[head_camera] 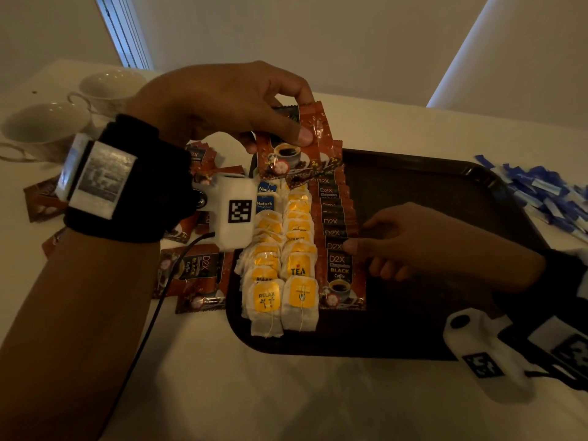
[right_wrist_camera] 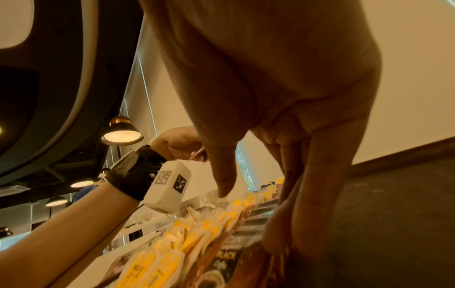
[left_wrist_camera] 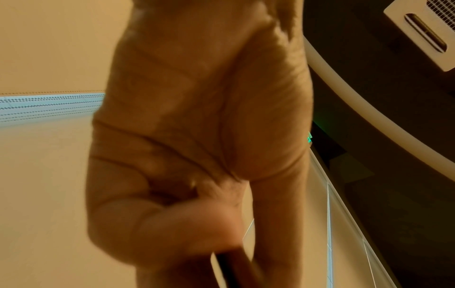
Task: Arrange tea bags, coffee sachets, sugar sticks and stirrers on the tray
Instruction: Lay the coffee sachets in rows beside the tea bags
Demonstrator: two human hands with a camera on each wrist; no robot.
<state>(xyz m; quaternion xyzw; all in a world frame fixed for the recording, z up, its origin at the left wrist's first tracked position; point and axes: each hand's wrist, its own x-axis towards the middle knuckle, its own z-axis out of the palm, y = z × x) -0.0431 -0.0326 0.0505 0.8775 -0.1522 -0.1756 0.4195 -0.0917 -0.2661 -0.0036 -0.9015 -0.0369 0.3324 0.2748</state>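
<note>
Pinching a few brown coffee sachets above the dark tray's far end, the left hand hovers; the right hand's fingers curl against the sachet row beside tea bags.

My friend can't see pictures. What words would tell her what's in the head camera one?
A left hand holds coffee sachets above a dark tray, where two rows of tea bags and a row of coffee sachets lie. The right hand touches that row. Blue sugar sticks and two white cups sit off the tray.
</note>
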